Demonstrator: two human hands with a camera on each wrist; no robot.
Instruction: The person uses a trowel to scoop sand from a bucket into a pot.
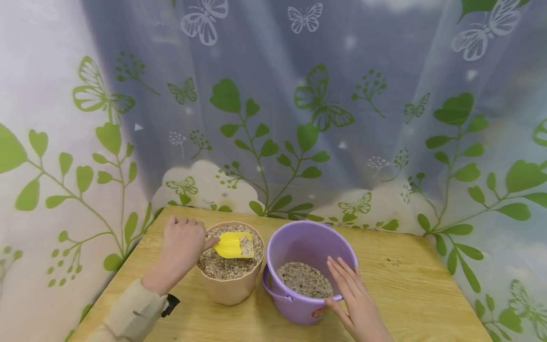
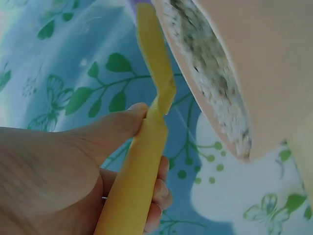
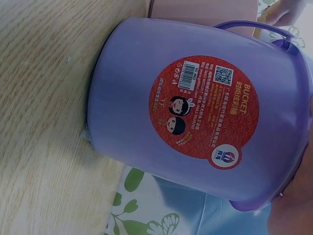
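Observation:
My left hand (image 1: 185, 242) grips the yellow handle of a small shovel (image 2: 133, 181), thumb along its neck. In the head view the yellow blade (image 1: 230, 244) lies over a peach-coloured pot (image 1: 231, 289) filled nearly to the rim with gravel (image 1: 226, 267); a little gravel sits on the blade's front end. Beside the pot stands a purple bucket (image 1: 295, 308) with a layer of gravel (image 1: 304, 280) in its bottom. My right hand (image 1: 356, 301) rests on the bucket's near right rim, fingers straight and reaching over the inside. A round red label (image 3: 203, 110) shows on the bucket's side.
Both containers stand on a wooden table (image 1: 410, 285). The purple bucket handle (image 1: 273, 292) hangs down on the side facing the pot. A patterned curtain (image 1: 273, 118) with leaves and butterflies closes off the back and both sides.

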